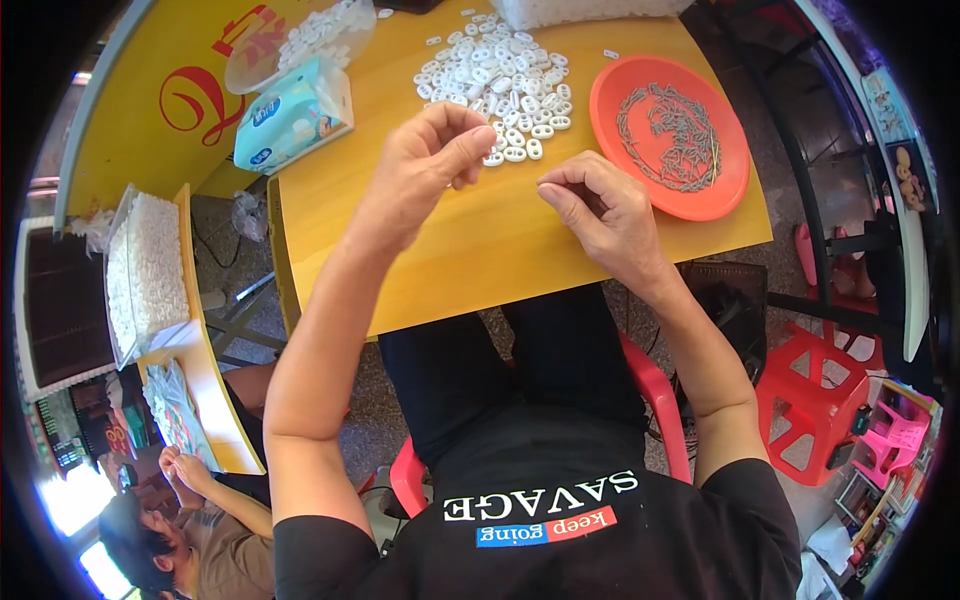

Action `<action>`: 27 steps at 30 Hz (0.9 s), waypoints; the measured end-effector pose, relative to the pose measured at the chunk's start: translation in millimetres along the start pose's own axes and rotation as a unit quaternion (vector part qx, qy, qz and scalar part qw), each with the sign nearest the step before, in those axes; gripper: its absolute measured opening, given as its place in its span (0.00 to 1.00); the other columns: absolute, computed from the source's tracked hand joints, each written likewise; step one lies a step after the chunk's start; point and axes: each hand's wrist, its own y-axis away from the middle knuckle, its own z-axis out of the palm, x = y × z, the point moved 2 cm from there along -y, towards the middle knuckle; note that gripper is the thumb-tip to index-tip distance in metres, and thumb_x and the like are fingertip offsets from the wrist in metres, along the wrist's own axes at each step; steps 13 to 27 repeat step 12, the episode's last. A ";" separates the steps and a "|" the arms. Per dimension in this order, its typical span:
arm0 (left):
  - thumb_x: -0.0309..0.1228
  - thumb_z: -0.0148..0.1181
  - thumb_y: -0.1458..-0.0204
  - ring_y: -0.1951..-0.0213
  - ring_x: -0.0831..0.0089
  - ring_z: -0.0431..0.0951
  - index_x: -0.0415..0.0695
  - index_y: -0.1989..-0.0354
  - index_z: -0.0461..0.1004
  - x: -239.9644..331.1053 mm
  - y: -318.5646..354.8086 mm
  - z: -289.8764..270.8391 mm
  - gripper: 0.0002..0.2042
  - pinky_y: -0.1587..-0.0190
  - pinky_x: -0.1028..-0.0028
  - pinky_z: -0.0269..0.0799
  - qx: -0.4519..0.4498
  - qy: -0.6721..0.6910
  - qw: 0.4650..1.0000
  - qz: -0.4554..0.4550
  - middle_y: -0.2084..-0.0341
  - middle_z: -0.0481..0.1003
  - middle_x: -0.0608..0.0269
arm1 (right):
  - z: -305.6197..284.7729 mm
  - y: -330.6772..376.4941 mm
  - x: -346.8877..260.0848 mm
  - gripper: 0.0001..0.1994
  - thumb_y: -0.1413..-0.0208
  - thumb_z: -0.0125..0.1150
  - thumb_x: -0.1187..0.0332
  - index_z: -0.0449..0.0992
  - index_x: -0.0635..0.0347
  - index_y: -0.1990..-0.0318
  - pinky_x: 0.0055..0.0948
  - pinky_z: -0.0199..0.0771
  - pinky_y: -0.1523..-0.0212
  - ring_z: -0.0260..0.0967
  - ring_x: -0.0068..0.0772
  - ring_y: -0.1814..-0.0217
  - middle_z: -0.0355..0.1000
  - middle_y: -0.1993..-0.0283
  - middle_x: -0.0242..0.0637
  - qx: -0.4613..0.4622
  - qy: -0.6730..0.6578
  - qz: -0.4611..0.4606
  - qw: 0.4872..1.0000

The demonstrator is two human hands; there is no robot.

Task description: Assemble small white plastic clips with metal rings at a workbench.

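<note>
My left hand (425,165) hovers over the yellow table (450,265), its thumb pressed over curled fingers at the near left edge of a pile of white oval two-holed plastic pieces (515,85). Whatever it grips, if anything, is hidden behind the fingers. My right hand (600,208) is closed in a pinch to the right, apart from the left one; I cannot make out anything at its fingertips. Close beyond it lies a round orange-red plate (735,165) with many thin grey metal pins or screws (680,140) spread in it.
At the back left are a tissue pack (295,115) and a clear container of white pieces (320,40). A bulky clear bag (590,10) sits at the far edge. Leftward, a clear bin (145,270) stands near a person (200,540); red stools (815,400) are at right.
</note>
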 end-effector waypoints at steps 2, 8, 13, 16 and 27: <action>0.31 0.61 0.41 0.73 0.81 0.71 0.42 0.59 0.72 0.0 13.6 14.9 0.08 0.69 0.81 0.65 0.014 0.190 0.981 -0.034 0.73 0.73 0.69 | 4.7 -2.0 -4.5 0.04 0.45 0.65 0.76 0.76 0.67 0.65 0.22 0.69 0.72 0.68 0.23 0.74 0.71 0.71 0.35 0.005 -0.016 0.017 1.000; 0.30 0.59 0.41 0.72 0.78 0.72 0.42 0.57 0.71 -5.1 32.3 34.0 0.07 0.68 0.80 0.66 0.024 0.330 0.942 -0.054 0.70 0.74 0.66 | 15.4 -15.0 -18.7 0.03 0.44 0.64 0.76 0.76 0.65 0.64 0.19 0.71 0.70 0.71 0.18 0.70 0.72 0.69 0.32 0.058 -0.121 0.047 0.990; 0.30 0.60 0.41 0.71 0.76 0.73 0.43 0.57 0.71 -0.9 37.7 35.2 0.08 0.67 0.79 0.67 0.011 0.379 0.922 -0.074 0.69 0.74 0.64 | 20.7 -16.5 -21.3 0.03 0.42 0.62 0.76 0.77 0.64 0.61 0.22 0.79 0.64 0.75 0.25 0.66 0.74 0.57 0.37 0.095 -0.071 -0.130 0.984; 0.30 0.60 0.41 0.71 0.76 0.73 0.43 0.57 0.71 -0.9 37.7 35.2 0.08 0.67 0.79 0.67 0.011 0.379 0.922 -0.074 0.69 0.74 0.64 | 20.7 -16.5 -21.3 0.03 0.42 0.62 0.76 0.77 0.64 0.61 0.22 0.79 0.64 0.75 0.25 0.66 0.74 0.57 0.37 0.095 -0.071 -0.130 0.984; 0.30 0.60 0.41 0.71 0.76 0.73 0.43 0.57 0.71 -0.9 37.7 35.2 0.08 0.67 0.79 0.67 0.011 0.379 0.922 -0.074 0.69 0.74 0.64 | 20.7 -16.5 -21.3 0.03 0.42 0.62 0.76 0.77 0.64 0.61 0.22 0.79 0.64 0.75 0.25 0.66 0.74 0.57 0.37 0.095 -0.071 -0.130 0.984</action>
